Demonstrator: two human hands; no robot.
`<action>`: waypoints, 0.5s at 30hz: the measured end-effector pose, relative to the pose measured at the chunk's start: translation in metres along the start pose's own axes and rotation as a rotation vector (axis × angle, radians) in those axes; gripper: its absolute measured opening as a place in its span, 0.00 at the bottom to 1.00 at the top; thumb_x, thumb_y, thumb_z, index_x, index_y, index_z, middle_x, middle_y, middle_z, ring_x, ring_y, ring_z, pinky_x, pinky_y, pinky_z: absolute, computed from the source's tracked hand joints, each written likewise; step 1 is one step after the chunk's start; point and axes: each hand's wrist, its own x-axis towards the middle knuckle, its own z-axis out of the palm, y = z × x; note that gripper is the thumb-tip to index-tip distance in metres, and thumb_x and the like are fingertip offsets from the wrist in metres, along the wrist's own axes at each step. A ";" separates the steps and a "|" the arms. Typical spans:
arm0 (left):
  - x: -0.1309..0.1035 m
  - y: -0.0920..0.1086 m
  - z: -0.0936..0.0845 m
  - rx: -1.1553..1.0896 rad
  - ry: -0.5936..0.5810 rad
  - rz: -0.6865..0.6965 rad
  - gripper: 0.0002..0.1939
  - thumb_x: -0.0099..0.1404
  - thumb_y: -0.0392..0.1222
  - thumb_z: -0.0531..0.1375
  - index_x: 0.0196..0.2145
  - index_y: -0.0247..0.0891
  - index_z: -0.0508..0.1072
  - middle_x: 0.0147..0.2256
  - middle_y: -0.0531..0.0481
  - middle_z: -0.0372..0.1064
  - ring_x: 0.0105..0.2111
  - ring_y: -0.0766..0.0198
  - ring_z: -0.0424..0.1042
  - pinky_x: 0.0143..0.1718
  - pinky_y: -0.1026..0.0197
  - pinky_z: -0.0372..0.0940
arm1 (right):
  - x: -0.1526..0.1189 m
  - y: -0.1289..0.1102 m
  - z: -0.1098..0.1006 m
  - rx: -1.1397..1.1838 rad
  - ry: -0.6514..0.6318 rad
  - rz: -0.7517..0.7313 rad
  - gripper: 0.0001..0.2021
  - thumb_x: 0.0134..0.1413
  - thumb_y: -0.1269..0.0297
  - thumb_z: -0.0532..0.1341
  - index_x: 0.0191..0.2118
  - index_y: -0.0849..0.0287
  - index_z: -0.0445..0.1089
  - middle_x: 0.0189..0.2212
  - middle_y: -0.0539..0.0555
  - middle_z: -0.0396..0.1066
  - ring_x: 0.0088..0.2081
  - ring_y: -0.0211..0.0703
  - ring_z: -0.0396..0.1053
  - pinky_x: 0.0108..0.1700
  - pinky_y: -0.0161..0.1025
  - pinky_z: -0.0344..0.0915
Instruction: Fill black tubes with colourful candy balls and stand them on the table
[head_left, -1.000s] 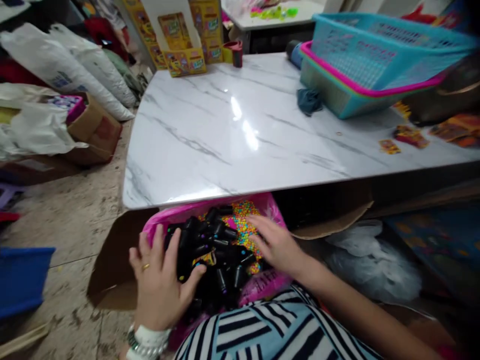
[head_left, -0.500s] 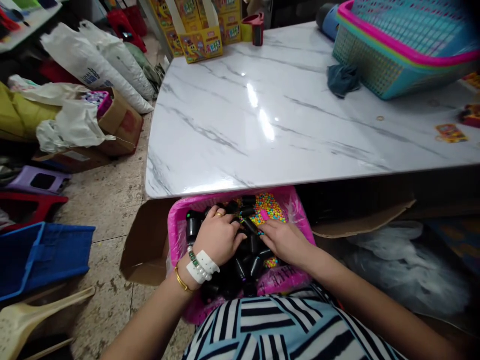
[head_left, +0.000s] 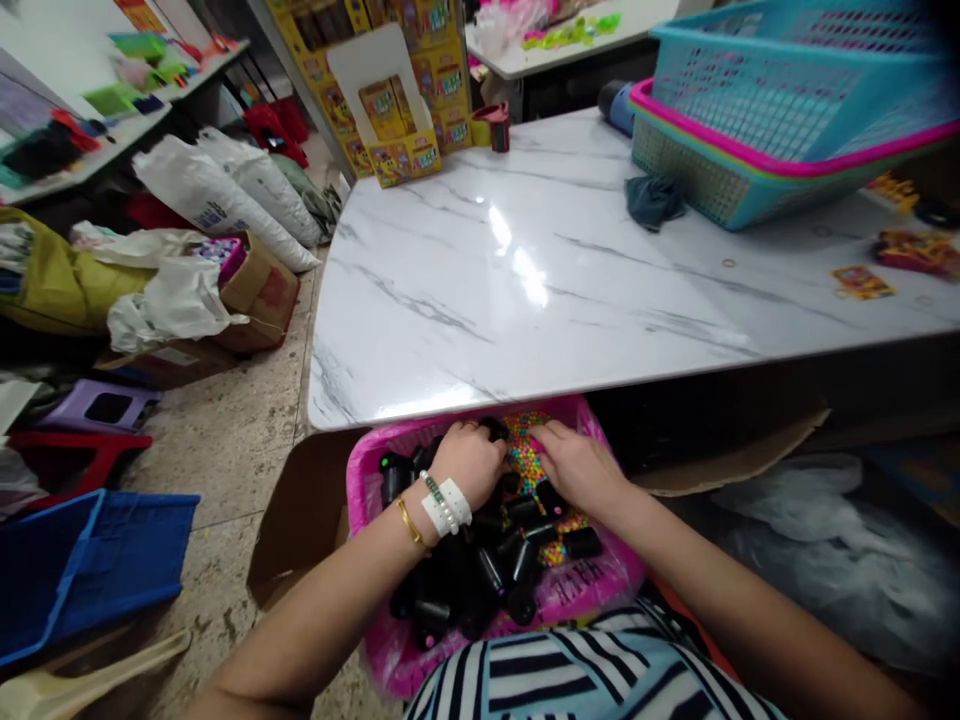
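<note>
Below the table edge is a pink basket point(head_left: 360, 500) lined with clear plastic. Inside it lie several small black bottles point(head_left: 491, 570) and a spread of tiny multicoloured beads point(head_left: 529, 465). My left hand point(head_left: 469, 465), with bracelets and a white band at the wrist, is closed among the bottles at the left of the beads; its fingertips are partly hidden. At the beads' right side, my right hand point(head_left: 577, 465) points inward with its fingers pressed together. A bit of pink shows at its fingertips, too small to name.
A white marble-patterned table point(head_left: 450, 320) spans the front. On it stand yellow printed boxes point(head_left: 409, 155), stacked plastic baskets point(head_left: 742, 150) and a dark cloth point(head_left: 654, 200). A cardboard box point(head_left: 296, 520) and a blue crate point(head_left: 112, 560) are at left.
The view has tilted up, so the scene sits lower. My hands have shifted toward the basket's far side; my right hand has moved over the beads. More bottles show in front of it.
</note>
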 end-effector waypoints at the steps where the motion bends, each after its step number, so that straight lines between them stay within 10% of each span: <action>1: 0.000 0.000 0.000 0.001 0.025 -0.033 0.13 0.67 0.47 0.56 0.36 0.35 0.76 0.35 0.41 0.71 0.40 0.50 0.69 0.43 0.49 0.64 | -0.002 0.003 0.002 0.030 0.030 -0.010 0.18 0.59 0.73 0.53 0.54 0.60 0.65 0.44 0.59 0.71 0.46 0.48 0.71 0.47 0.42 0.67; 5: 0.000 0.008 0.003 -0.063 0.187 -0.017 0.19 0.63 0.51 0.61 0.47 0.37 0.72 0.46 0.39 0.67 0.48 0.47 0.65 0.49 0.47 0.63 | -0.016 0.012 0.018 0.163 0.123 -0.064 0.18 0.55 0.75 0.54 0.51 0.60 0.67 0.44 0.59 0.71 0.46 0.47 0.71 0.49 0.43 0.68; 10: 0.002 0.003 0.029 -0.170 0.102 -0.079 0.13 0.66 0.44 0.55 0.45 0.38 0.72 0.45 0.40 0.70 0.46 0.48 0.69 0.48 0.46 0.65 | -0.027 0.003 0.061 0.310 0.441 -0.132 0.19 0.57 0.72 0.55 0.55 0.58 0.64 0.44 0.59 0.73 0.43 0.46 0.73 0.46 0.40 0.72; 15: -0.008 -0.021 0.041 -0.458 0.207 -0.132 0.16 0.70 0.39 0.46 0.49 0.39 0.70 0.43 0.44 0.72 0.44 0.57 0.71 0.48 0.54 0.65 | -0.028 -0.014 0.053 0.448 0.369 -0.412 0.27 0.55 0.68 0.59 0.61 0.52 0.59 0.42 0.53 0.76 0.31 0.39 0.75 0.34 0.31 0.73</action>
